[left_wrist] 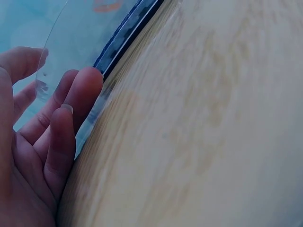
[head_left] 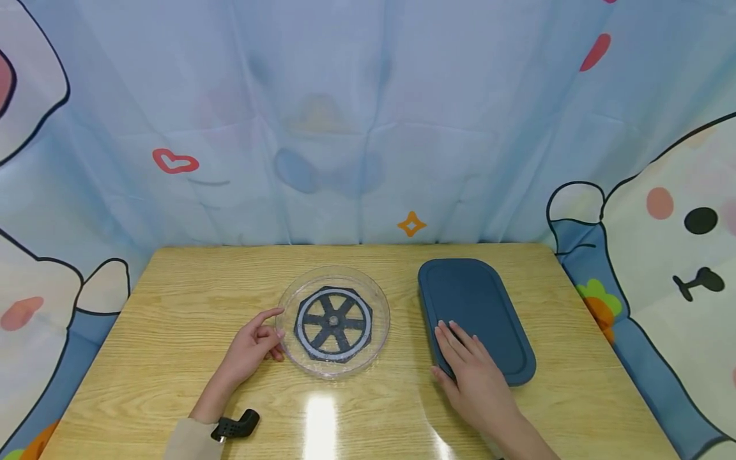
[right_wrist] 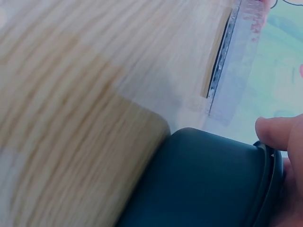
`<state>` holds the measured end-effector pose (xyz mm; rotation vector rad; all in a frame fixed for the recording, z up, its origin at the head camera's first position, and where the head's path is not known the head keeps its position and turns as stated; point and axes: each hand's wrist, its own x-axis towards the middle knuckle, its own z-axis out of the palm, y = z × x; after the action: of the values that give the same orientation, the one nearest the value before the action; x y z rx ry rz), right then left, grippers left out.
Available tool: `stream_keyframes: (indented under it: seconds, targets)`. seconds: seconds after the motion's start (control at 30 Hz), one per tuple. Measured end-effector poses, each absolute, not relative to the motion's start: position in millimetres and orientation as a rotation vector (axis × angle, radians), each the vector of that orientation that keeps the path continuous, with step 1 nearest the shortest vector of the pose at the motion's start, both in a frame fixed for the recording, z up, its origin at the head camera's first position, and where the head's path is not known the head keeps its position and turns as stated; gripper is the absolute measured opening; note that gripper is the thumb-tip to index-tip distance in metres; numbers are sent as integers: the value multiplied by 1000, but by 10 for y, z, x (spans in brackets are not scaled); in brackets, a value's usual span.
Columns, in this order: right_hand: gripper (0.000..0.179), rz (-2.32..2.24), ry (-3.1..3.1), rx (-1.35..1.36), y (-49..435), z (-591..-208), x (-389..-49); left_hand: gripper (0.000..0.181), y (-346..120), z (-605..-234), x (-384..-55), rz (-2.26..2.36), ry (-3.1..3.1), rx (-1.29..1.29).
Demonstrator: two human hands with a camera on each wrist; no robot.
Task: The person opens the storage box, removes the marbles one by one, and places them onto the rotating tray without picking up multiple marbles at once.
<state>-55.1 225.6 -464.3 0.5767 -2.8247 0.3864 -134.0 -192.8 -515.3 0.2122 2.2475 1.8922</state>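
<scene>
Clear dish (head_left: 380, 314) stands on desk (head_left: 184, 300) left of blue box (right_wrist: 199, 177), left hand (head_left: 247, 350) touching dish's side farthest from box, fingers loosely bent, no grip evident; right hand (head_left: 476, 384) flat on box's fitted lid (head_left: 468, 297), fingers straight, grasping nothing; placement judged done, hands not yet clear.

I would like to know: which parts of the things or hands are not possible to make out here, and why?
- Inside of the blue box: head view, covered by its lid.
- Lid's near left corner: head view, under the right hand.
- Most of the right hand: right wrist view, cut off by the right edge.
- Clear dish's far part: left wrist view, cut off by the top edge.
</scene>
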Motion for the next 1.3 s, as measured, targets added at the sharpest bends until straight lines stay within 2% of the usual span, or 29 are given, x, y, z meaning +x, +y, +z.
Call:
stream_keyframes:
  seconds: [0.7,1.0,1.3]
  targets:
    - [64,611,-2451,476,2277,-4380,-511,48,-1916,-5186,-1369,1900,2252,212]
    - [47,718,-2310,345,2396,-4190,-522,48,-1910,-5165,-1346,1927,2243,207]
    - [38,698,-2034,118,2733,-4063,-648,48,-1915,-5186,-1338,1929,2242,208]
